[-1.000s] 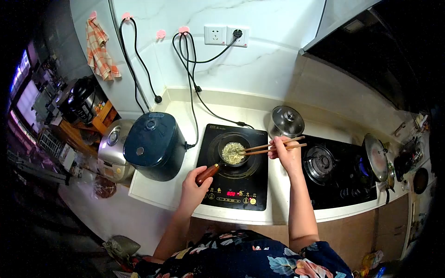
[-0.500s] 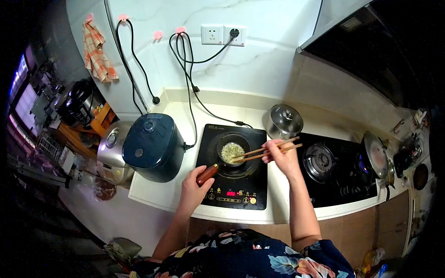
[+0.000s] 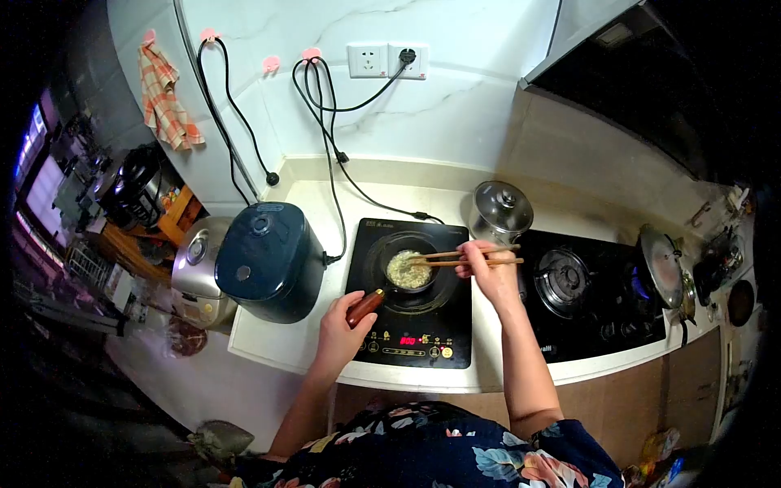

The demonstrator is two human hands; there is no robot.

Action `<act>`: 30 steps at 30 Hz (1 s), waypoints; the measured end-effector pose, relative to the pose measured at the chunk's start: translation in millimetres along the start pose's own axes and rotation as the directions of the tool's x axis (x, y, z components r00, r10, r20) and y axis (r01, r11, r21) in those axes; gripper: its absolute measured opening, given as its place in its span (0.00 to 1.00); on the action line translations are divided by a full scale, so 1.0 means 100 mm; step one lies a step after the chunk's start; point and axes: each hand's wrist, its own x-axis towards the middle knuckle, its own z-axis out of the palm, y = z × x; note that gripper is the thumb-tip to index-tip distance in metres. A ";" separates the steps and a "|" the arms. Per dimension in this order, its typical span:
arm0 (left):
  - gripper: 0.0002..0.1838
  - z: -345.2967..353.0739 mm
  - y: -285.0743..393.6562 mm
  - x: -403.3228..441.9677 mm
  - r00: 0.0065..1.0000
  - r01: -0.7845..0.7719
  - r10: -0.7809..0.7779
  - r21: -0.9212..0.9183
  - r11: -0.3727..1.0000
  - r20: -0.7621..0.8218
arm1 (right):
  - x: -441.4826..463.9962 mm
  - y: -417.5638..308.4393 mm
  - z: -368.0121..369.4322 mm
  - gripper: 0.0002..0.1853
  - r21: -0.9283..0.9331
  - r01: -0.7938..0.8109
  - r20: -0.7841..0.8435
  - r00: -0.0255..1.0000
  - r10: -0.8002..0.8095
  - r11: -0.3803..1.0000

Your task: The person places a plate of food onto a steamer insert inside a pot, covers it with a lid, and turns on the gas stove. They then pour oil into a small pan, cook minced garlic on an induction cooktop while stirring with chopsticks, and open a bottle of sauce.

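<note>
A small dark pan (image 3: 409,289) rests on the black induction cooktop (image 3: 415,333), whose red display is lit. Pale chopped pieces (image 3: 407,269) fill the pan's bottom. My left hand (image 3: 340,328) is wrapped round the brown wooden pan handle (image 3: 365,308). On the right, my right hand (image 3: 486,270) grips a pair of wooden chopsticks (image 3: 449,263), held nearly level, with their tips among the pieces in the pan.
Left of the cooktop stands a dark blue rice cooker (image 3: 270,262), beside a silver cooker (image 3: 199,272). A glass-lidded pot (image 3: 502,209) stands behind my right hand. Further right is a black gas stove (image 3: 598,285) with a flame and a lidded pan (image 3: 661,267).
The chopsticks' tips have shifted within the pan, and my right hand has moved slightly left. My left hand stays on the handle. The camera view has shifted a little.
</note>
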 end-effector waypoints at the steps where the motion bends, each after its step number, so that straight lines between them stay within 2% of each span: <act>1: 0.26 0.00 0.01 -0.01 1.000 -0.005 0.005 0.007 1.000 -0.002 | 0.00 -0.04 -0.06 0.14 -0.112 0.012 -0.029 0.999 -0.015 0.994; 4: 0.26 0.01 -0.02 0.00 1.000 -0.029 0.030 0.033 0.999 -0.011 | -0.03 -0.17 -0.20 0.14 -0.142 -0.079 0.054 0.995 0.087 0.987; 7: 0.26 0.01 0.02 -0.01 1.000 -0.012 0.013 0.036 0.999 -0.003 | -0.07 -0.12 -0.06 0.13 0.017 -0.104 0.130 0.986 0.101 0.994; 11: 0.26 0.01 0.01 -0.01 1.000 -0.009 0.009 0.007 1.000 -0.015 | -0.01 -0.02 0.01 0.14 -0.092 0.100 0.057 0.994 -0.095 0.991; 14: 0.24 0.00 -0.03 -0.03 0.997 -0.054 0.054 0.005 0.999 -0.059 | -0.06 -0.09 -0.06 0.13 -0.170 0.117 0.068 0.992 -0.107 0.979; 15: 0.25 -0.01 -0.03 -0.04 0.997 -0.052 0.051 -0.006 0.999 -0.054 | -0.10 -0.18 -0.09 0.13 -0.175 0.063 0.087 0.995 -0.048 0.983; 17: 0.25 -0.03 -0.03 -0.08 0.999 -0.042 0.041 -0.028 0.999 -0.035 | -0.13 -0.15 -0.07 0.13 -0.128 0.046 0.092 0.995 -0.034 0.991; 18: 0.25 -0.01 -0.13 -0.09 0.994 -0.091 0.089 -0.028 0.995 -0.056 | -0.15 -0.12 -0.08 0.13 -0.105 0.028 0.090 0.996 -0.019 0.994; 19: 0.24 -0.01 -0.10 -0.10 0.994 -0.076 0.072 -0.044 0.996 -0.081 | -0.12 -0.09 -0.10 0.15 -0.254 0.093 0.165 0.985 -0.051 0.963; 20: 0.23 -0.03 -0.04 -0.12 0.993 -0.055 0.049 -0.059 0.997 -0.103 | -0.14 -0.02 -0.02 0.13 -0.192 0.155 0.074 0.987 -0.144 0.969; 21: 0.22 -0.06 0.01 -0.13 0.984 -0.071 0.072 0.011 0.997 -0.160 | -0.13 -0.03 0.02 0.13 -0.198 0.155 0.081 0.987 -0.141 0.968; 22: 0.20 -0.11 0.11 -0.14 0.958 -0.143 0.166 0.114 0.983 -0.233 | -0.14 -0.08 0.02 0.13 -0.204 0.162 0.088 0.985 -0.147 0.965; 24: 0.18 -0.18 0.12 -0.18 0.847 -0.333 0.423 0.300 0.894 -0.321 | -0.19 -0.13 -0.06 0.14 -0.156 0.019 0.093 0.996 -0.004 0.988; 25: 0.17 -0.20 0.14 -0.23 0.790 -0.396 0.512 0.357 0.846 -0.338 | -0.19 -0.11 -0.13 0.14 -0.170 0.013 0.094 0.996 0.003 0.985; 28: 0.14 -0.04 0.15 -0.48 0.830 -0.515 0.529 0.122 0.849 -0.176 | -0.18 -0.10 -0.21 0.16 -0.227 0.089 0.038 0.996 -0.082 0.970; 29: 0.13 0.00 0.17 -0.54 0.889 -0.458 0.456 0.086 0.885 0.047 | -0.21 -0.11 -0.19 0.16 -0.176 0.044 0.021 0.999 -0.041 0.983; 30: 0.11 0.04 0.20 -0.60 0.892 -0.393 0.362 0.066 0.917 0.272 | -0.22 -0.09 -0.19 0.16 -0.189 0.045 0.026 0.999 -0.041 0.981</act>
